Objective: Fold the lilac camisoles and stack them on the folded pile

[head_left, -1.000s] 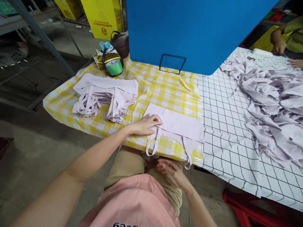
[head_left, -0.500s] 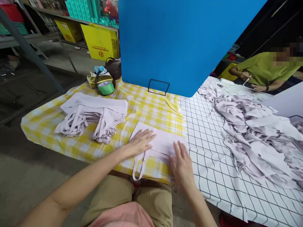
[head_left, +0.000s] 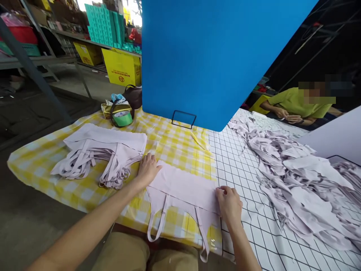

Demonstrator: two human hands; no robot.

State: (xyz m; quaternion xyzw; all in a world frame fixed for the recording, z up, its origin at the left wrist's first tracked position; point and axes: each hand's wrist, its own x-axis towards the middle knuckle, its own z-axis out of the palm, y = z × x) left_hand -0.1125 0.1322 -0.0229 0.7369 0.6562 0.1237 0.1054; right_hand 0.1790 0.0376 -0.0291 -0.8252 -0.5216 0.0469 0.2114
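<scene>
A pale lilac strappy camisole (head_left: 183,188) lies flat on the yellow checked tablecloth, its two straps pointing toward me and hanging at the table's front edge. At its upper left corner is my left hand (head_left: 148,171), closed with thumb and fingers about the edge. My right hand (head_left: 229,205) has curled fingers pinching the right side edge; the fingertips are partly hidden. Left of my left hand rests a neat stack of matching camisoles (head_left: 105,141), with their looped straps bunched toward me.
A tall blue panel (head_left: 211,64) with a black wire stand rises behind. A green tape roll (head_left: 123,118) and a dark bag (head_left: 134,96) sit at the back left. A loose lilac garment heap (head_left: 290,177) covers the white grid cloth. A co-worker in a green shirt (head_left: 299,101) sits far right.
Both hands have gone from lying flat on the camisole to its side edges, the left moving left, the right to the right. Both straps now show. My view has tilted up slightly.
</scene>
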